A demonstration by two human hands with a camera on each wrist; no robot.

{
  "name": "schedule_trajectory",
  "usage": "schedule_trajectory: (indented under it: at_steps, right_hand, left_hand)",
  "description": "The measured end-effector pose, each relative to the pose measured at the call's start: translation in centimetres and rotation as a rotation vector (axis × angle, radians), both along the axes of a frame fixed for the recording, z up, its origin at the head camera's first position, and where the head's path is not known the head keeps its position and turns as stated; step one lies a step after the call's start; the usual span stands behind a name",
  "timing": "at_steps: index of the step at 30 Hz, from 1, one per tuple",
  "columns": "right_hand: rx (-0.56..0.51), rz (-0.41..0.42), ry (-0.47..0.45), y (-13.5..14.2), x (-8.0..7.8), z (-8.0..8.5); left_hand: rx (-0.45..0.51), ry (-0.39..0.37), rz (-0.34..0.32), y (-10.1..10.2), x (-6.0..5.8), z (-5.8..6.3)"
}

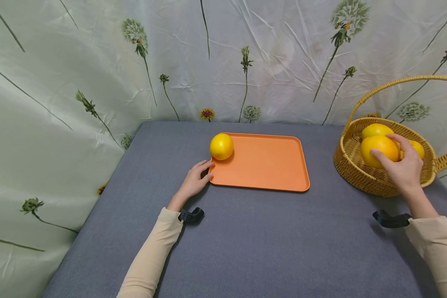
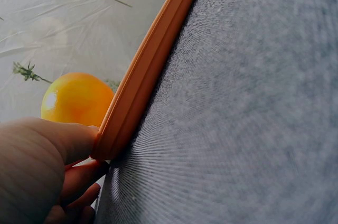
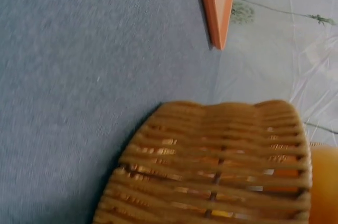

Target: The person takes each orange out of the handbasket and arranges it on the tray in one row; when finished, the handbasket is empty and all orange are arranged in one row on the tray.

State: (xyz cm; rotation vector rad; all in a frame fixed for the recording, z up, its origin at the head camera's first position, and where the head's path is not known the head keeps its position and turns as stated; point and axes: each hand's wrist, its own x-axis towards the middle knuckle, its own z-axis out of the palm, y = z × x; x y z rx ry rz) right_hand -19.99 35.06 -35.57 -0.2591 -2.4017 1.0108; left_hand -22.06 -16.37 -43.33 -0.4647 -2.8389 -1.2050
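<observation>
An orange tray [image 1: 264,161] lies on the table, with a yellow-orange orange [image 1: 221,146] at its far left corner. My left hand [image 1: 195,180] grips the tray's left edge; in the left wrist view the thumb [image 2: 79,139] lies against the rim and the other fingers are partly hidden. On the right, my right hand [image 1: 406,167] holds another orange [image 1: 376,152] between thumb and fingers, at the mouth of a wicker basket [image 1: 352,174]. More yellow fruit [image 1: 376,130] sits in the basket behind it. The right wrist view shows mostly the basket's woven side [image 3: 211,155], not the hand.
The basket's tall arched handle [image 1: 372,92] rises over its far side. A grey-blue cloth [image 1: 275,240] covers the table. A pale curtain with a dandelion print [image 1: 283,62] hangs behind and to the left. Each wrist wears a black mount [image 1: 191,216].
</observation>
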Motion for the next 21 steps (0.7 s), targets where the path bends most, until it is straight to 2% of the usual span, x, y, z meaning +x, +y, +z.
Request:
schedule_trajectory:
  at_steps: [4, 8, 12, 18, 21]
  right_hand:
    - [-0.086, -0.04, 0.01, -0.8, 0.0, 0.4]
    - [-0.155, -0.031, 0.025, -1.6, 0.1, 0.7]
    - [-0.168, 0.024, 0.046, -2.2, 0.1, 0.6]
    - [-0.128, 0.131, 0.081, -2.8, 0.0, 0.3]
    - [-0.17, 0.168, 0.089, -3.2, 0.0, 0.3]
  left_hand:
    - [-0.003, -0.001, 0.0, 0.0, 0.0, 0.0]
    - [-0.006, -0.002, 0.0, 0.0, 0.0, 0.0]
    - [-0.006, -0.003, 0.001, 0.0, 0.0, 0.1]
    - [-0.006, -0.008, 0.004, 0.0, 0.0, 0.0]
    - [-0.009, -0.007, 0.005, 0.0, 0.0, 0.0]
